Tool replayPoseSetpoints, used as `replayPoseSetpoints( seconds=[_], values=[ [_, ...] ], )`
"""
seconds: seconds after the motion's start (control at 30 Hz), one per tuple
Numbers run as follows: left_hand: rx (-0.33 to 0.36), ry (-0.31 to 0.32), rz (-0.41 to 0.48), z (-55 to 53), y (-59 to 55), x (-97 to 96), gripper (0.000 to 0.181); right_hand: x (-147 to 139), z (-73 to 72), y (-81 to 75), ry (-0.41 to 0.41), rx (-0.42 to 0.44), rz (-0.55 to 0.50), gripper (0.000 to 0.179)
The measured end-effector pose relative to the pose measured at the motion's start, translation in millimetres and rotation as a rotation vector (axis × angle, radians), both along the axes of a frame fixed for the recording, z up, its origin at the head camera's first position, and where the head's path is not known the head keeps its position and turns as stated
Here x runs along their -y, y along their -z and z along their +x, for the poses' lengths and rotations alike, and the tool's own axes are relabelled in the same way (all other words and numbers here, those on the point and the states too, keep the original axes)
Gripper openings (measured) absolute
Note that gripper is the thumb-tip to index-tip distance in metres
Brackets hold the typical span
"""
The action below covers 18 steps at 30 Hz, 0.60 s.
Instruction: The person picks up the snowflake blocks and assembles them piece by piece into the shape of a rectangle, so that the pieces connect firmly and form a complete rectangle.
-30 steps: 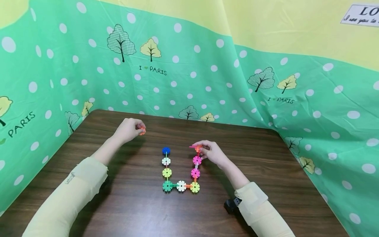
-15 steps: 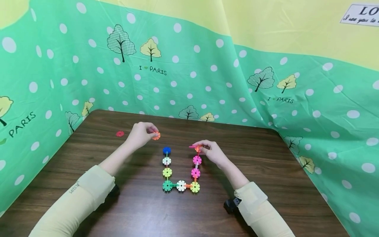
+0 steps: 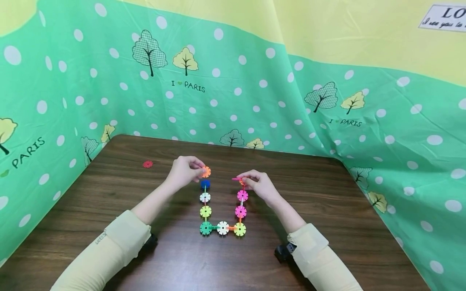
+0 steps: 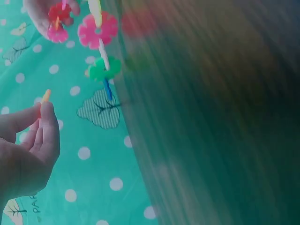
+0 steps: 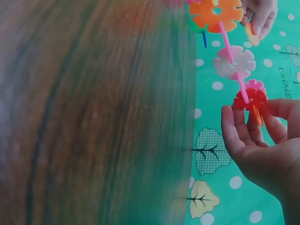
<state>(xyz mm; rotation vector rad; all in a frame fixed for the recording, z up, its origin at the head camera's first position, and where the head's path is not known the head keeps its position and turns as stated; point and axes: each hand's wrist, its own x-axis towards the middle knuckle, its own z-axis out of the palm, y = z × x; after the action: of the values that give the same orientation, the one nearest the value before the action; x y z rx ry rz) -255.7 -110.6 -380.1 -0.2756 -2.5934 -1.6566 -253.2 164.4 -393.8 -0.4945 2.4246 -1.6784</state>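
A chain of slotted plastic snowflake discs stands on the table in a U shape, with a green disc [image 3: 206,228] at its near left corner. My left hand [image 3: 183,171] pinches a loose orange disc [image 3: 206,171] between thumb and fingers, just beyond the blue disc [image 3: 205,184] that ends the left side. In the left wrist view this orange disc [image 4: 46,96] shows edge-on at the fingertips. My right hand [image 3: 259,184] grips the far end of the right side, where an orange disc [image 3: 242,182] and a pink disc [image 3: 236,178] join. A red disc [image 5: 251,97] sits at those fingertips.
One loose red disc [image 3: 147,164] lies flat on the brown wooden table [image 3: 174,258], left of the left hand. A green dotted cloth [image 3: 233,113] hangs behind the table. Black wrist cameras, one of them a black device [image 3: 283,253], sit under the sleeves.
My left hand has carried the orange disc right and nearer, from the far left to beside the blue disc, uncovering the loose red disc. My right hand has hardly moved.
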Motion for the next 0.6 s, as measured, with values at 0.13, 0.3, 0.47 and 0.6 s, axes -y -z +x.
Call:
replayPoseSetpoints(
  seconds=[0.13,0.3,0.47,0.6],
  values=[
    [0.038,0.01,0.047,1.6,2.4,-10.2,0.016,3,0.6,-0.2,0.022,-0.018,-0.026,0.02],
    [0.076,0.041,0.071,1.4,5.9,-21.5,0.018,5,1.7,0.0,0.05,-0.042,-0.03,0.021],
    [0.126,0.073,0.144,0.1,9.7,-31.5,0.016,6,2.8,-1.3,0.063,-0.052,-0.017,0.022],
    [0.173,0.08,0.217,-1.3,12.3,-38.3,0.015,7,4.1,-2.8,0.066,-0.062,-0.016,0.024]
  ],
)
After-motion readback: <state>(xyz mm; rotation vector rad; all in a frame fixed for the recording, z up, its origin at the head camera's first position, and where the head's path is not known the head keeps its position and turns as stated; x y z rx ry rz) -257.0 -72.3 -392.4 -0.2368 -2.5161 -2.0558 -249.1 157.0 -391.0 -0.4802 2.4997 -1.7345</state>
